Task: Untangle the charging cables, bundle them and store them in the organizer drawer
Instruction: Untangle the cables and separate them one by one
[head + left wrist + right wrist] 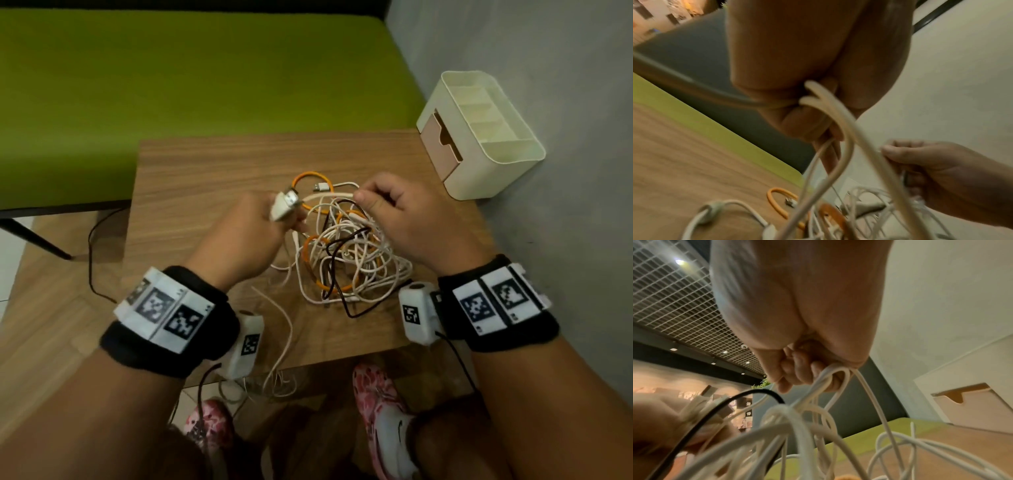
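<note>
Head view, left hand (pixel 239 236) gripping white cable (pixel 329 197), right hand (pixel 407 219) pinching it

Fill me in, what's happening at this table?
A person is untangling a pile of cables, white, orange and black, on a wooden table. The left hand holds a white cable with its USB plug end sticking up; the right hand pinches another white strand stretched between the hands. Most of the pile is still knotted, nothing bundled yet. The organizer sits at the table's far right corner, its pink drawer closed.
</note>
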